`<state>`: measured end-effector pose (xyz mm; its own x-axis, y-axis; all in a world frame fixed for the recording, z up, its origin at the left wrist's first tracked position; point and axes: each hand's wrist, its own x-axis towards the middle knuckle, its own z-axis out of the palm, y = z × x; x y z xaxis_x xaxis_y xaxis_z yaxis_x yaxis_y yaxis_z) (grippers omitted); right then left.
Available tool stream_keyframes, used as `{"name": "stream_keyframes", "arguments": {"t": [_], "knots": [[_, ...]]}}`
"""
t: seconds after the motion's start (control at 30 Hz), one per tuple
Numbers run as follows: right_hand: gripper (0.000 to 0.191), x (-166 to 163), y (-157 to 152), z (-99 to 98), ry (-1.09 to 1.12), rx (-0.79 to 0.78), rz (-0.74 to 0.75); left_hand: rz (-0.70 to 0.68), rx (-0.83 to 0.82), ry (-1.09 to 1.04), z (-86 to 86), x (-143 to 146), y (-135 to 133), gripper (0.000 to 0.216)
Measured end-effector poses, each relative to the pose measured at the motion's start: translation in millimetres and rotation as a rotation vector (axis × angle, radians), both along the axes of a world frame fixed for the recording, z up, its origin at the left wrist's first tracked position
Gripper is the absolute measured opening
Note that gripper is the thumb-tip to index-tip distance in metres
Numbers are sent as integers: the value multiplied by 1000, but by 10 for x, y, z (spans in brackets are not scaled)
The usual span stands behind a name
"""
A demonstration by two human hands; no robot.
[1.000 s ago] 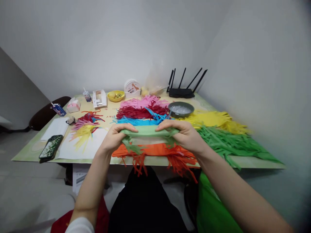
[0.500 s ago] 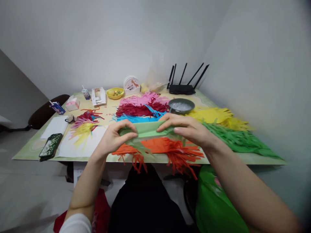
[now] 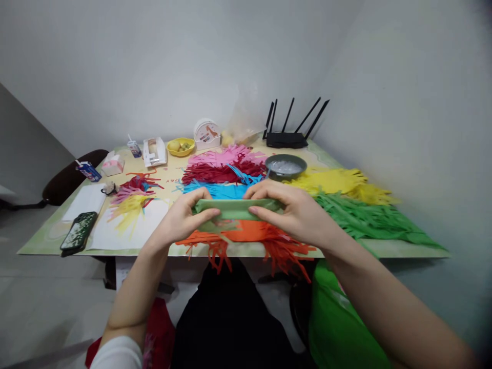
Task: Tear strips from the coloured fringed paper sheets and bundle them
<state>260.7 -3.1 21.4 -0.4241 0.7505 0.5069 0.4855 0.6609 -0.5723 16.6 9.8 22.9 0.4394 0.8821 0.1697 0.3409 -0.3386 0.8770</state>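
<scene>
At the centre of your clock face, just over the table's (image 3: 48, 237) near part, you are holding a pale green strip (image 3: 235, 209) stretched sideways. Your left hand (image 3: 179, 221) is gripping it at nine o'clock and your right hand (image 3: 303, 215) at three, both with fingers clamped on it: each thumb is pressing the near face, while the other fingers are bending over the upper edge and behind. Loose pale tails are hanging below it.

At six o'clock, an orange fringed sheet (image 3: 246, 231) is lying underneath, its ends drooping over the table's edge. Toward twelve, blue (image 3: 225, 191), dark red (image 3: 211, 173) and pink fringes (image 3: 226, 156) are lying in turn. A grey bowl (image 3: 277, 175) is sitting between one and two, a yellow fringe (image 3: 330, 179) is lying between two and three, and a darker green fringe (image 3: 357, 218) is spreading at three. Between nine and ten, a multicoloured tassel bundle (image 3: 130, 202) is resting partly on white paper (image 3: 111, 242).
</scene>
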Motion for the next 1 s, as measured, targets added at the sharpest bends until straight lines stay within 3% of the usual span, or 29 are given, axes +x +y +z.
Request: {"name": "stream_keyframes", "arguments": {"t": [0.1,0.2,0.33,0.53,0.73,0.9,1.0], "knots": [[11,-27,-25,-42,124,-139,-17,-23,-190,-177,-33,7,-45,29],[12,-48,-59,-79,243,-203,-35,-40,-242,-289,-75,-6,-66,29],[6,-24,-87,-111,259,-150,-11,-82,-232,-362,-142,-65,-77,19],[19,23,-83,-163,352,-120,159,-209,-117,-431,-199,-149,-99,16],[25,35,-67,-128,274,-14,226,-193,-143,-438,-184,-151,-132,10],[21,44,-91,-101,186,57,264,-94,65,-272,-189,-80,-145,26],[10,16,-108,-133,145,22,132,39,328,-132,-223,-14,-167,35]]}}
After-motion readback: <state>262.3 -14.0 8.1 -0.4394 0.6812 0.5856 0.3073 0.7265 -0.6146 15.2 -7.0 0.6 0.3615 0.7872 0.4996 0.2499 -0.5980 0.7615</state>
